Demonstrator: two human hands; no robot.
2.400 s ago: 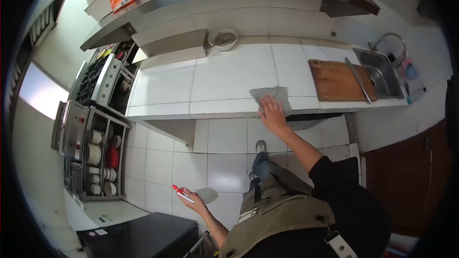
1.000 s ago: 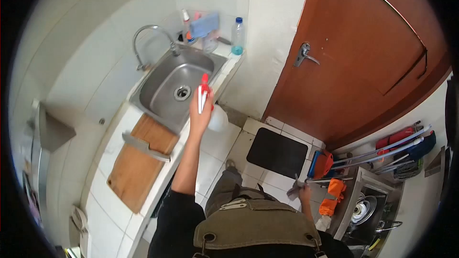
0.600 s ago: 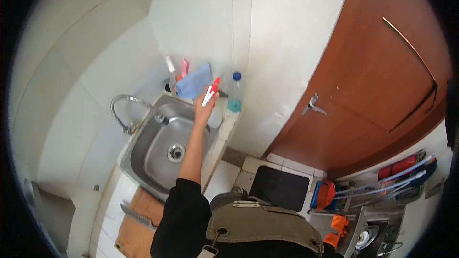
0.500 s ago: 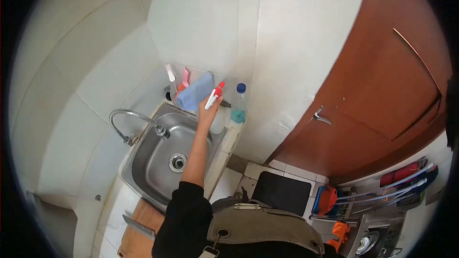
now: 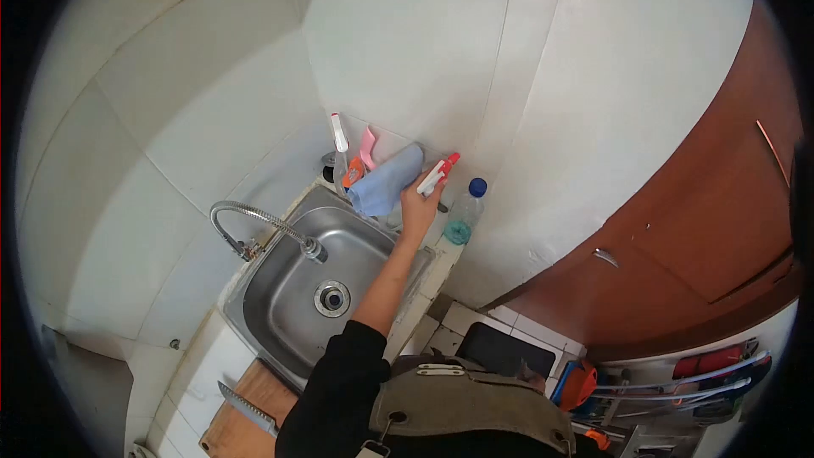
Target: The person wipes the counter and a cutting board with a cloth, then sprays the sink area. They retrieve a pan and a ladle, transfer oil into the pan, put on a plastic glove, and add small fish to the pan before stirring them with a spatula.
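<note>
My left hand reaches over the sink's far right corner, its fingers closed around the neck of a spray bottle with a white and red trigger head. Most of the bottle's body is hidden behind the hand and wrist. Just left of the hand, a light blue cloth is draped over something on the ledge. To the right stands a clear plastic bottle with a blue cap and some blue-green liquid in it. My right hand is out of view.
Below the forearm is a steel sink with a flexible faucet. Another spray bottle and a pink-handled item stand behind the cloth. A knife lies on a wooden cutting board. A brown door is at right.
The view has shifted, so the sink and ledge appear farther right and lower. My left hand keeps its hold on the spray bottle near the blue cloth.
</note>
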